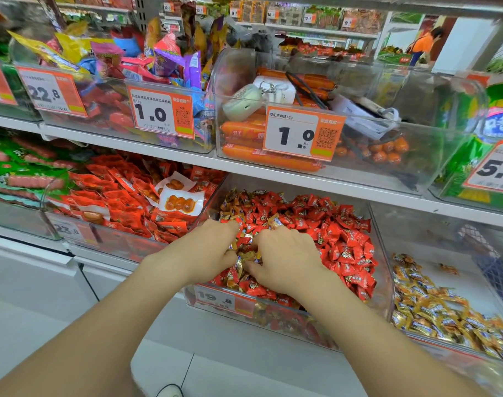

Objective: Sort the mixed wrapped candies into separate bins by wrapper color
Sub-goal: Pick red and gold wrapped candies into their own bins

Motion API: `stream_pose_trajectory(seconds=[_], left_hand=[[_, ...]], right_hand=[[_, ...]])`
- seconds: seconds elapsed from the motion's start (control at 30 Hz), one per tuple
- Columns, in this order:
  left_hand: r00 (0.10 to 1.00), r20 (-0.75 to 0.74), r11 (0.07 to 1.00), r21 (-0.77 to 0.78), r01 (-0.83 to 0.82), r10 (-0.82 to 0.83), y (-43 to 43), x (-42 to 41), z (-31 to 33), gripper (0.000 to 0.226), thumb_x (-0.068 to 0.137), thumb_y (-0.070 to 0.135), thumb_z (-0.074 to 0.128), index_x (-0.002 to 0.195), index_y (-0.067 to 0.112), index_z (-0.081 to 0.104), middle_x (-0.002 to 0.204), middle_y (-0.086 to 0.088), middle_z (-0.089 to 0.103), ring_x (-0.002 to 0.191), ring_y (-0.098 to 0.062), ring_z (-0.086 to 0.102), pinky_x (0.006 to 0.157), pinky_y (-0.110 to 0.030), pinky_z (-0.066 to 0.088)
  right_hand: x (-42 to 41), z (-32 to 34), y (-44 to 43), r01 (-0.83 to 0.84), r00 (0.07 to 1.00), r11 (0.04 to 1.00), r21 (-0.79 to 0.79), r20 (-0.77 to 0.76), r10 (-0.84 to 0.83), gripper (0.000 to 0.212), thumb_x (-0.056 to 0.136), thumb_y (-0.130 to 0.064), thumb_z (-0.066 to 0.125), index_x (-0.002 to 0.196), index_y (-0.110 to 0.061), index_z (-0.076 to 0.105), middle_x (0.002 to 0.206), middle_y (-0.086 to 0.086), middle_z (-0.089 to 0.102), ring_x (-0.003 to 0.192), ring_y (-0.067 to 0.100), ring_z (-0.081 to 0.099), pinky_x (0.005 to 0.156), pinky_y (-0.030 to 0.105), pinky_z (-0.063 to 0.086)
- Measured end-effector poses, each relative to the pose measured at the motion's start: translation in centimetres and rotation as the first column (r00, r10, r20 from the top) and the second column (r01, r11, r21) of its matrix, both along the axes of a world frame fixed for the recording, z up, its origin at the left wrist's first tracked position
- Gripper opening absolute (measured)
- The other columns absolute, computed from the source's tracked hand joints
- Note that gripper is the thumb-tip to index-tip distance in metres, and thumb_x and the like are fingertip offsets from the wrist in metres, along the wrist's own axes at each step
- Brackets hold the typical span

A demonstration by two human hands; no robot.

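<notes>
Both hands are in the clear bin (385, 270) of mixed candy: my left hand (207, 250) and right hand (286, 260) face each other, fingers curled down round a clump of gold candies (246, 257) between them, fingertips buried. Red candies (342, 239) pile from 12 to 4 o'clock of my hands. The next bin (468, 282) at 3 o'clock holds loose gold-wrapped pieces (433, 308).

2 hands (208, 249) (287, 253), 1 mixed candy bin (384, 282)

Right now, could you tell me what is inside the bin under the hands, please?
It holds mostly red candies, with gold candies mixed in; the left hand and right hand hide what lies beneath.
</notes>
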State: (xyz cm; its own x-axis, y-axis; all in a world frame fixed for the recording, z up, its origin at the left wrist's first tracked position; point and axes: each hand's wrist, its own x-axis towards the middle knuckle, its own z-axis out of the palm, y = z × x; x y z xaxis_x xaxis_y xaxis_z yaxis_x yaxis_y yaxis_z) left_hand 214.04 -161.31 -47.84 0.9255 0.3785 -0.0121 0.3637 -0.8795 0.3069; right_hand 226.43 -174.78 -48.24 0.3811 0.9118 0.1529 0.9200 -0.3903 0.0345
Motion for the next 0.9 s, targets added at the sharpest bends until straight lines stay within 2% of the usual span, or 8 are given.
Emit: stream_pose_trajectory(seconds=[0.17,0.37,0.47,0.6,0.7,0.77,0.8,0.9], left_hand=[[0.990,0.137,0.995,-0.095,0.031,-0.018,-0.2,0.1,0.4,0.022,0.097,0.019,0.056,0.085,0.016,0.037,0.062,-0.004,0.043,0.050,-0.013,0.028,0.048,-0.031,0.024],[0.991,0.136,0.989,-0.149,0.022,-0.002,-0.1,0.1,0.3,0.030,0.095,0.021,0.057,0.122,0.030,0.046,0.055,0.000,0.052,0.041,-0.010,0.038,0.045,-0.032,0.034],[0.990,0.125,0.996,-0.069,-0.056,0.064,0.0,0.3,0.3,0.013,0.094,0.027,0.057,0.102,0.017,0.057,0.063,-0.004,0.056,0.049,-0.018,0.045,0.052,-0.042,0.042],[0.981,0.131,0.989,0.029,-0.145,0.140,0.0,0.7,-0.2,0.030,0.097,0.032,0.057,0.075,0.013,0.048,0.071,-0.009,0.056,0.058,-0.027,0.055,0.054,-0.040,0.042],[0.988,0.102,0.993,0.027,-0.117,0.113,-0.1,0.9,-0.1,0.016,0.098,0.021,0.057,0.108,0.011,0.065,0.095,-0.012,0.068,0.073,-0.028,0.067,0.070,-0.047,0.057],[0.992,0.099,0.997,0.006,-0.074,0.073,-0.3,0.8,0.1,0.039,0.099,0.014,0.056,0.137,0.019,0.055,0.106,-0.008,0.068,0.075,-0.023,0.067,0.076,-0.048,0.058],[0.992,0.117,0.999,-0.011,-0.052,0.053,-0.3,0.8,0.1,0.040,0.101,0.014,0.056,0.138,0.026,0.051,0.105,-0.005,0.066,0.071,-0.018,0.064,0.072,-0.045,0.057],[0.988,0.151,0.998,-0.053,-0.030,0.038,-0.6,0.9,0.2,0.009,0.104,0.032,0.060,0.106,0.035,0.051,0.095,0.002,0.062,0.074,-0.015,0.060,0.068,-0.040,0.053]], right_hand=[[0.1,0.1,0.1,-0.022,1.000,0.999,0.024,0.020,0.022,0.028,0.099,-0.045,0.062,0.101,-0.018,0.057,0.094,0.005,0.061,0.091,0.033,0.066,0.069,0.036,0.040],[0.6,0.8,-0.6,-0.008,0.991,0.988,0.153,-0.129,0.028,0.039,0.099,-0.059,0.055,0.098,-0.020,0.058,0.080,-0.002,0.056,0.085,0.030,0.064,0.062,0.036,0.039],[1.2,1.5,-1.7,0.030,0.983,0.974,0.223,-0.183,0.012,0.038,0.100,-0.059,0.049,0.102,-0.022,0.059,0.076,-0.001,0.061,0.079,0.030,0.063,0.062,0.037,0.043],[1.9,2.4,-2.8,0.102,0.962,0.961,0.259,-0.273,-0.029,0.024,0.095,-0.047,0.048,0.096,-0.028,0.063,0.061,-0.005,0.060,0.064,0.021,0.061,0.059,0.033,0.044],[2.4,3.0,-3.2,0.186,0.927,0.938,0.292,-0.370,-0.069,0.021,0.089,-0.041,0.053,0.071,-0.031,0.058,0.047,-0.004,0.053,0.051,0.016,0.053,0.052,0.028,0.035],[2.7,3.2,-3.2,0.238,0.896,0.909,0.343,-0.438,-0.069,0.027,0.088,-0.038,0.054,0.062,-0.029,0.058,0.040,-0.005,0.049,0.042,0.013,0.045,0.049,0.025,0.033],[2.9,3.2,-3.2,0.254,0.885,0.896,0.364,-0.462,-0.064,0.030,0.089,-0.037,0.054,0.061,-0.027,0.059,0.039,-0.006,0.048,0.039,0.012,0.042,0.048,0.025,0.033],[3.3,3.1,-3.1,0.235,0.878,0.889,0.392,-0.478,-0.022,0.036,0.098,-0.041,0.052,0.067,-0.027,0.061,0.043,-0.001,0.053,0.037,0.013,0.040,0.047,0.027,0.036]])
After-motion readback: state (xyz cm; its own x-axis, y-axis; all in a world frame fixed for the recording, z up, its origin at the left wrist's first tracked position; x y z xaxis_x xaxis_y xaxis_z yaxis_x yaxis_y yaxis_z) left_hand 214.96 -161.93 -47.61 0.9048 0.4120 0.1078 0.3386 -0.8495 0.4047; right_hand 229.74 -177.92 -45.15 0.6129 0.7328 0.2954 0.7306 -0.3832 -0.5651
